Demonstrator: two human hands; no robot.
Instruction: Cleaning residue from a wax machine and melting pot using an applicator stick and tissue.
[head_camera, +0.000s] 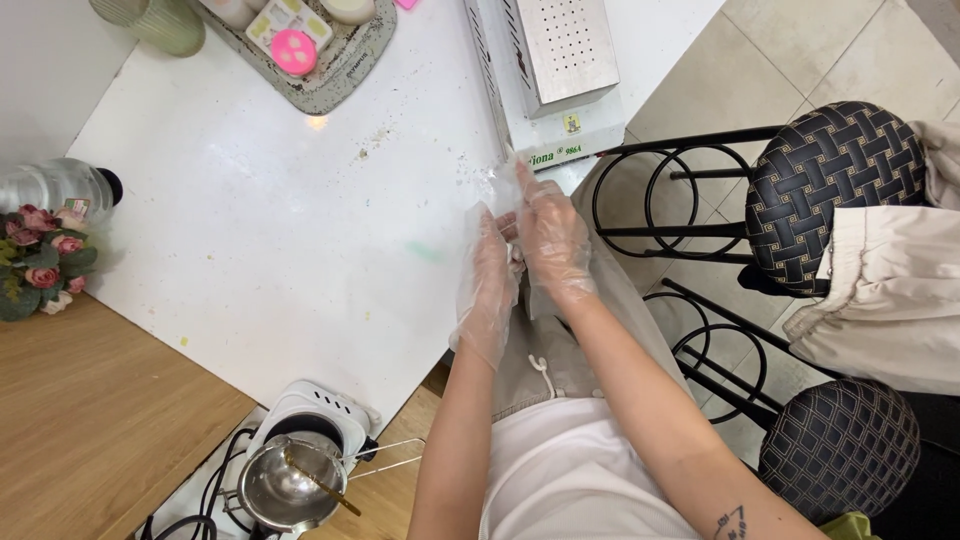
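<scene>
Both my hands wear loose clear plastic gloves and meet over the edge of the white tabletop (280, 230). My left hand (490, 275) has its fingers straight, pointing away from me. My right hand (548, 235) lies against it, its fingers pinching the loose glove plastic at my left hand's fingertips. Neither hand holds any other object. A white machine with a perforated metal top (555, 60) stands just beyond my hands.
A grey tray (345, 70) with a pink round item sits at the far side. A small pot with a gold spoon (290, 485) rests on a white burner near me. Pink flowers (40, 260) and a clear bottle stand left. Black woven stools (830, 185) stand right.
</scene>
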